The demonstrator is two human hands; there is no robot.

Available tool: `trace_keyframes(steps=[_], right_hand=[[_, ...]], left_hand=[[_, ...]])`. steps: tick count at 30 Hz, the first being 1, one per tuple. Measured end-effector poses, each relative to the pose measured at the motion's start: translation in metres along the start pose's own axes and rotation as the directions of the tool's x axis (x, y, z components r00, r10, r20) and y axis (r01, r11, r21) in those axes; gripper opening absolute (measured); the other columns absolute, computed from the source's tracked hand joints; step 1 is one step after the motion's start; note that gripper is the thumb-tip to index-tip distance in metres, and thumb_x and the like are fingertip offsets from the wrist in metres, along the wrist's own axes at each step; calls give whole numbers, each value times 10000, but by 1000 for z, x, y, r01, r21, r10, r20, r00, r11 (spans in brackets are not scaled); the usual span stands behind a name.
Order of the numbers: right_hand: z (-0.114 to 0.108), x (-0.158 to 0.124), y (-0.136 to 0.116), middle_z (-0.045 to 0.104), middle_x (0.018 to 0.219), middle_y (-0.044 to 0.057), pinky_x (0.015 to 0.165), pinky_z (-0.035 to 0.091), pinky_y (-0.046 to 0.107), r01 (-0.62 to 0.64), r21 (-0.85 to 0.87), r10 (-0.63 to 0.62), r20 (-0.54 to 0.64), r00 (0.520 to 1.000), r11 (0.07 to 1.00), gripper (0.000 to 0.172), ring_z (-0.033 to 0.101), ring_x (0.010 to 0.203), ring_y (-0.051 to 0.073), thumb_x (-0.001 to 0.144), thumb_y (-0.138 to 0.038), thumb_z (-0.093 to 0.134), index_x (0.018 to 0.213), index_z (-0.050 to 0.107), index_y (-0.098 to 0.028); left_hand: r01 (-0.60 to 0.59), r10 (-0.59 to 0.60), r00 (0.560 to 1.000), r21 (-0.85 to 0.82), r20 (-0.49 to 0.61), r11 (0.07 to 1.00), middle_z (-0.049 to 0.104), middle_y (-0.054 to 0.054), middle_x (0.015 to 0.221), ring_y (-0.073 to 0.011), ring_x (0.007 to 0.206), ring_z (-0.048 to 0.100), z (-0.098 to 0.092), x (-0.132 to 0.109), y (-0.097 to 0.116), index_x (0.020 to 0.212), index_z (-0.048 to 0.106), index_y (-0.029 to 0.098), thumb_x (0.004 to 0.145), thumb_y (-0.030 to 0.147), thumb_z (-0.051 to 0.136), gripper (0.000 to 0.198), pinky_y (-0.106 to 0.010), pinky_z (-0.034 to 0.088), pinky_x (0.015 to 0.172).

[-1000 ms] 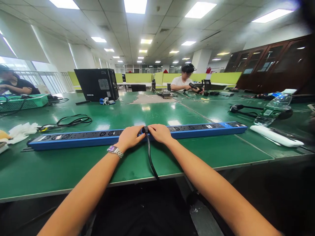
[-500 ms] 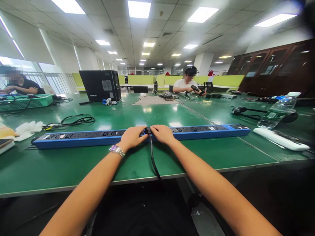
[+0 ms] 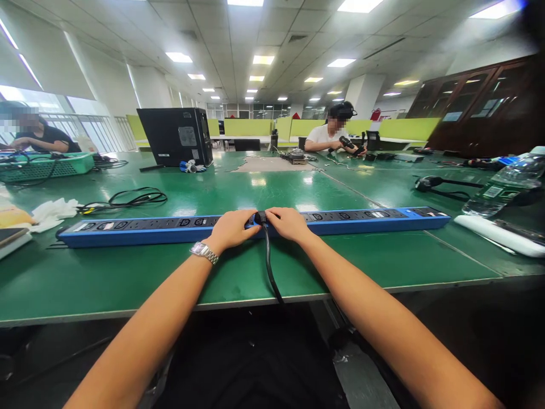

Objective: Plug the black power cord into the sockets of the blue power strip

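A long blue power strip (image 3: 140,236) with black sockets lies across the green table in front of me. At its middle stands a black plug (image 3: 260,217), whose thick black cable (image 3: 269,267) runs toward me over the table edge. From the left, my left hand (image 3: 232,230) is closed over the strip, its thumb and fingertips beside the plug. My right hand (image 3: 289,223) bends over the strip from the other side, fingertips against the plug. The fingers partly hide the plug, so how deep it sits cannot be told.
Left of the strip are a coiled black cable (image 3: 136,197), crumpled white tissue (image 3: 55,215) and a green basket (image 3: 55,166). A black computer case (image 3: 174,137) stands behind. On the right are a water bottle (image 3: 502,184) and a white object (image 3: 498,233). Two people sit across the table.
The view has tilted down slightly and shifted, so the scene sits higher in the picture. Both hands keep their places at the plug and strip.
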State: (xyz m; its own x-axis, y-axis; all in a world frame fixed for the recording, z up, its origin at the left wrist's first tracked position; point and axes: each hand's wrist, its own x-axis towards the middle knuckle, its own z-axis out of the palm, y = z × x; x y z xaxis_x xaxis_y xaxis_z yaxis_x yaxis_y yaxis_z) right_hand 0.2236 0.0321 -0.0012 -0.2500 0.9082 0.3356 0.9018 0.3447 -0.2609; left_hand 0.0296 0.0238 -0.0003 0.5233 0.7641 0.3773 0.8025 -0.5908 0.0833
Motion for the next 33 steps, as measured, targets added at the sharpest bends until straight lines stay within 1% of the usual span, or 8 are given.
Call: trace_keyframes(steps=[4, 10, 18, 23, 26, 28, 30, 33], right_hand=[[-1, -1, -1, 716, 1139, -16, 760, 428, 256, -4, -10, 4, -8, 1000, 1000, 396, 635, 1017, 184, 991, -418, 338, 1116, 696, -304], [-3, -4, -6, 735, 1078, -11, 740, 418, 252, 2, -51, -4, -49, 999, 999, 392, 646, 957, 176, 987, -414, 344, 1074, 712, -312], [5, -10, -14, 726, 1075, 30, 735, 394, 249, -62, -134, 47, -110, 993, 989, 430, 642, 948, 175, 1001, -403, 290, 1086, 696, -287], [6, -17, -21, 728, 1011, 60, 720, 377, 246, -79, -184, 51, -151, 987, 980, 461, 642, 922, 171, 1009, -390, 267, 981, 700, -234], [3, -20, -26, 724, 967, 69, 744, 397, 251, -68, -208, 30, -182, 983, 976, 425, 644, 890, 162, 1009, -358, 308, 905, 694, -213], [3, -21, -28, 711, 946, 63, 797, 436, 284, -59, -221, 14, -200, 980, 974, 367, 641, 876, 159, 1003, -366, 374, 894, 677, -190], [5, -21, -28, 688, 968, 49, 850, 480, 354, -50, -231, 0, -212, 977, 972, 299, 636, 890, 165, 975, -402, 473, 944, 656, -168], [9, -20, -25, 660, 1047, 52, 876, 511, 411, -36, -242, -20, -224, 974, 970, 272, 631, 941, 179, 942, -403, 552, 1033, 635, -160]], left_hand=[[3, -3, 1000, 0, -11, 1000, 679, -32, 1211, -232, 1073, 635, 0, 0, -1, 1255, 567, 248, 905, 445, 508, 406, -318, 478, 900], [15, -13, 999, 43, -44, 999, 709, -33, 1140, -228, 1027, 655, -2, -1, 1, 1216, 594, 253, 888, 444, 531, 385, -305, 495, 851], [69, -65, 996, 88, -54, 994, 699, -65, 1099, -255, 1028, 631, -2, -4, 11, 1106, 633, 239, 875, 493, 520, 361, -358, 471, 878], [101, -95, 994, 112, -58, 988, 684, -78, 1099, -255, 1041, 609, -4, -8, 17, 1098, 640, 231, 874, 512, 523, 378, -376, 460, 900], [114, -101, 991, 143, -92, 983, 636, -90, 1186, -262, 1122, 562, -6, -11, 20, 1152, 618, 206, 875, 499, 559, 408, -418, 445, 937], [123, -107, 989, 166, -106, 978, 621, -94, 1184, -255, 1117, 558, -6, -12, 22, 1155, 608, 182, 888, 494, 567, 413, -456, 441, 942], [129, -109, 988, 184, -113, 974, 617, -90, 1171, -245, 1095, 568, -5, -12, 22, 1145, 607, 177, 901, 489, 562, 399, -469, 445, 942], [131, -107, 986, 205, -125, 970, 614, -88, 1176, -241, 1091, 572, -1, -12, 21, 1145, 605, 179, 911, 480, 556, 385, -478, 443, 954]])
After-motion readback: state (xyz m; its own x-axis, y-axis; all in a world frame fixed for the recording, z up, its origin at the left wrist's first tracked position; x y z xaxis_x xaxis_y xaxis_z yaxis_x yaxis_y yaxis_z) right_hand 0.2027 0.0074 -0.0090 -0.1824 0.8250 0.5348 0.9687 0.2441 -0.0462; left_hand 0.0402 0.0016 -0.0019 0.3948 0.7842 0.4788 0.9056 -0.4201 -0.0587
